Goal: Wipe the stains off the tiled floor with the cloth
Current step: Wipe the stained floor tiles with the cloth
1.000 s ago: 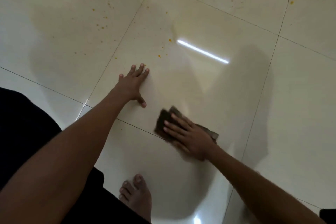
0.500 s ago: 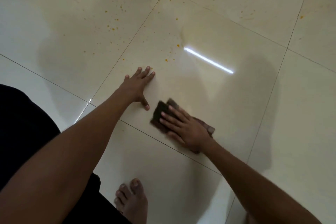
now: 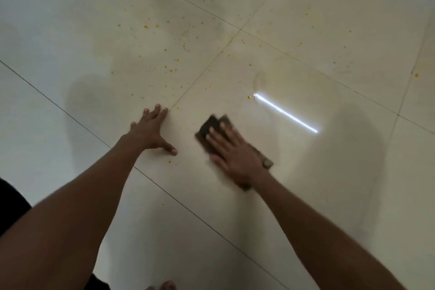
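A dark brown folded cloth (image 3: 210,125) lies flat on the cream tiled floor (image 3: 306,195). My right hand (image 3: 235,155) presses down on it with fingers spread, covering most of it. To its left my left hand (image 3: 150,130) rests flat on the floor with fingers apart, holding nothing. Orange-yellow stains (image 3: 174,66) speckle the tiles beyond both hands. One larger spot (image 3: 249,97) sits just ahead of the cloth, and a small spot (image 3: 169,161) lies near my left thumb.
Dark grout lines (image 3: 202,73) cross the floor diagonally. A bright strip of reflected light (image 3: 286,113) lies right of the cloth. My bare toes (image 3: 164,286) show at the bottom edge, and dark clothing (image 3: 9,205) at the lower left.
My right hand has slid the cloth forward across the tile towards the stains. The view has shifted forward, so more stained floor shows. My left hand stays planted.
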